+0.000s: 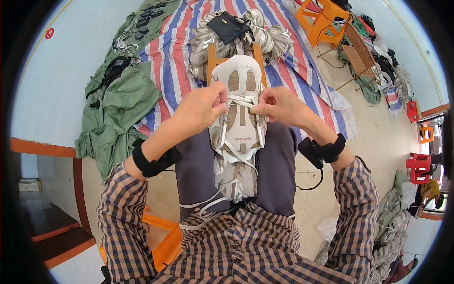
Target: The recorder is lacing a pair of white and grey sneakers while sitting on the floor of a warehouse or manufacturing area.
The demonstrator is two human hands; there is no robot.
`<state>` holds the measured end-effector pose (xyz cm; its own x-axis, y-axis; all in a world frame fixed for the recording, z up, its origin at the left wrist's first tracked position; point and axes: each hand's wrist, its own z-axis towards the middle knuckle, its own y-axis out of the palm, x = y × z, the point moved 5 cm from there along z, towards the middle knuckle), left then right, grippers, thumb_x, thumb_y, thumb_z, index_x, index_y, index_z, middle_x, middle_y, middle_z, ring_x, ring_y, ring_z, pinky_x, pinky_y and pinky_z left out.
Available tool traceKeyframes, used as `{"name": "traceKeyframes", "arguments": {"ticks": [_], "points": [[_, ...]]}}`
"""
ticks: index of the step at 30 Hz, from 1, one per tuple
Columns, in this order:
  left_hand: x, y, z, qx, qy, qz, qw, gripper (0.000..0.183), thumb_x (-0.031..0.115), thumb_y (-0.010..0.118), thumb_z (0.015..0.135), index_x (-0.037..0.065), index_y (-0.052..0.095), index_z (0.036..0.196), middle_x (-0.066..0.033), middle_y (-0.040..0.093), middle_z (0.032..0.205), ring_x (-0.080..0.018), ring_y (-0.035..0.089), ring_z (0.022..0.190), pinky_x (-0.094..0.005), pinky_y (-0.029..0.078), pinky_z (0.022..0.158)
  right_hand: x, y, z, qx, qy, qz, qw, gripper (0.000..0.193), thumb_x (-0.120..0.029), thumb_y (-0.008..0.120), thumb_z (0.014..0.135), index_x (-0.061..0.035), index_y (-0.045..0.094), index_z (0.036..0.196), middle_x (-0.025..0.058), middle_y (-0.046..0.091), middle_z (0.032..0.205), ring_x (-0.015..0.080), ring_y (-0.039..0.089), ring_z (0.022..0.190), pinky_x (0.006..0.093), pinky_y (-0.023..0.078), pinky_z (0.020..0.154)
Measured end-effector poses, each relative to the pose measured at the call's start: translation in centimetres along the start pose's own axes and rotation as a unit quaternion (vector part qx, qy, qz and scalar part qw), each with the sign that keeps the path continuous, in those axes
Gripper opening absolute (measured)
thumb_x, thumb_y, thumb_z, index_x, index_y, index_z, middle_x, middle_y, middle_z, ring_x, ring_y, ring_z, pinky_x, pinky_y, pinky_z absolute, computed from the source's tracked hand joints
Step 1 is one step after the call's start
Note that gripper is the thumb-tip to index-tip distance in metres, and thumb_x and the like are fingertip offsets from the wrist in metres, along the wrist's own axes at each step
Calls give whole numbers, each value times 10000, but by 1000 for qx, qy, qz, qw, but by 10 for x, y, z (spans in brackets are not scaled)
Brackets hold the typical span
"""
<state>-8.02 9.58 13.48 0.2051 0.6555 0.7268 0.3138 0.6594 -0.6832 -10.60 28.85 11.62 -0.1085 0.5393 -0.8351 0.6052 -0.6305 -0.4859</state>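
Observation:
A white and beige sneaker [243, 124] rests between my thighs with its toe pointing away from me. White shoelace [242, 100] strands cross over its front part. My left hand [202, 106] is closed in a pinch on the lace at the shoe's left side. On the right side, my right hand [280, 105] pinches the lace between thumb and fingers. Nearer my waist lies a second pale sneaker [227, 176], partly covered by the first. Its loose laces [204, 210] trail over my left thigh.
Beyond the shoe stands a wooden frame [211, 59]. Behind it, several sneakers [279, 41] are heaped with a black pouch [228, 27] on top, on a striped sheet [177, 52]. Green cloth [118, 113] lies left; an orange stool [326, 21] and wicker chair [358, 52] stand far right.

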Motion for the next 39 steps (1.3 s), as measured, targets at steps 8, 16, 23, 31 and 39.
{"name": "traceKeyframes", "arguments": {"ticks": [8, 16, 23, 31, 39], "points": [[27, 1, 5, 40, 100, 299, 948, 99, 109, 553, 779, 74, 543, 872, -127, 577, 722, -338, 598, 720, -445, 446, 610, 0, -4, 4, -79, 35, 103, 991, 197, -158, 677, 834, -28, 564, 738, 26, 559, 633, 95, 549, 559, 232, 437, 477], [-21, -13, -18, -13, 106, 398, 911, 127, 90, 566, 762, 98, 602, 884, -107, 585, 795, -315, 597, 775, -422, 459, 658, -27, -17, 17, -94, -119, -209, 966, 210, -211, 661, 744, -4, 633, 758, 76, 583, 640, 151, 580, 631, 304, 452, 573], [7, -1, -42, 107, 117, 194, 968, 215, 87, 578, 787, 125, 584, 999, -118, 603, 806, -331, 601, 740, -415, 459, 617, 16, -4, 15, -96, 57, 44, 993, 287, -312, 668, 838, -30, 619, 810, 30, 626, 677, 84, 545, 548, 234, 446, 480], [58, 43, -24, 20, 227, 253, 940, 357, 29, 557, 760, 149, 585, 1095, -126, 593, 731, -336, 588, 653, -431, 427, 550, 20, 2, 12, 77, -5, -119, 990, 288, -290, 702, 727, -24, 594, 752, 110, 650, 680, 220, 644, 621, 344, 510, 565], [49, 42, -25, 11, 233, 267, 935, 431, 21, 563, 716, 194, 573, 1111, -109, 579, 681, -331, 585, 626, -440, 412, 545, -17, 11, -7, 47, -45, -389, 919, 222, -211, 686, 684, -34, 656, 815, 159, 671, 799, 289, 663, 787, 398, 512, 655]]}}
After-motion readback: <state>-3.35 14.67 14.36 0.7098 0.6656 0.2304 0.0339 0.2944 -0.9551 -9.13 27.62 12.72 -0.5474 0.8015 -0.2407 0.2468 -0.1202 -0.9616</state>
